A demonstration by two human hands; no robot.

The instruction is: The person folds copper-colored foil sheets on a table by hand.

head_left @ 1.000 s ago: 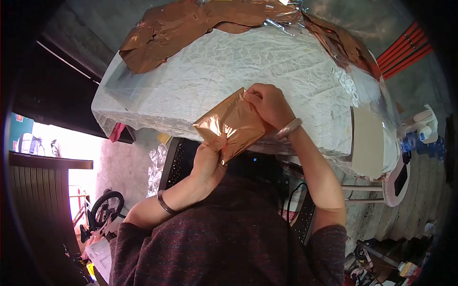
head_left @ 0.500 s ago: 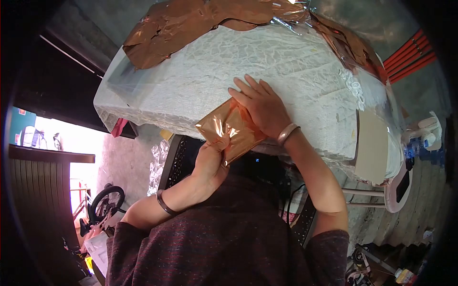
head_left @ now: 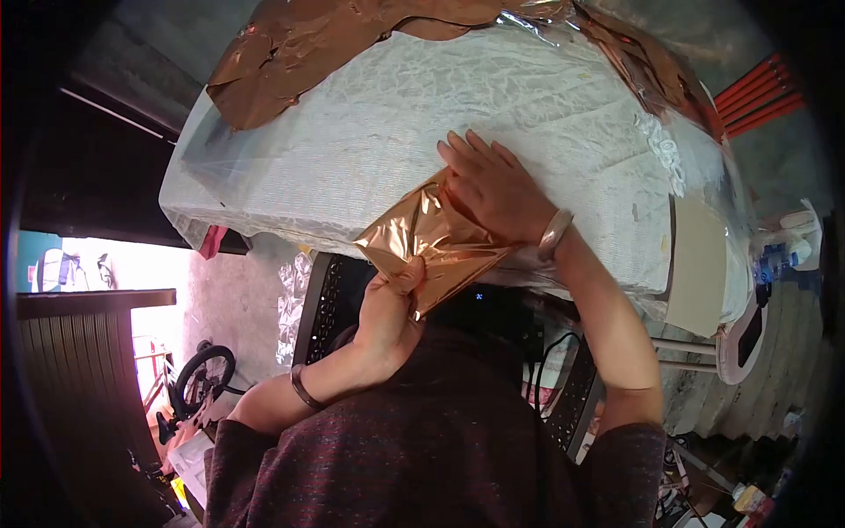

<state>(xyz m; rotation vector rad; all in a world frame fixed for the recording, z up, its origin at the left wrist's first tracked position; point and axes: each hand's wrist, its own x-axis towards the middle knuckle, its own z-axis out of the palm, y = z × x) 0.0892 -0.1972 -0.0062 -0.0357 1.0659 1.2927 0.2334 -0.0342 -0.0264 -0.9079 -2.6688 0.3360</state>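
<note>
A shiny copper-coloured folded foil piece [head_left: 429, 231] lies at the front edge of the white cloth-covered table, its near corner sticking out over the edge. My left hand [head_left: 392, 308] grips that near corner, the thumb on top and the fingers hidden beneath. My right hand [head_left: 506, 189] rests flat on the foil's far right side, fingers stretched out past it over the cloth. Creases run across the foil between both hands.
Flat copper-coloured foil pieces [head_left: 352, 40] lie heaped along the table's far edge, with more foil [head_left: 647, 75] at the right. A beige board [head_left: 697, 264] sits at the table's right end. White cord [head_left: 662, 150] lies nearby. A black perforated frame [head_left: 324, 304] stands below.
My right hand has slid a little to the right with its palm on the foil. The foil looks more stretched and creased, while my left hand keeps its grip.
</note>
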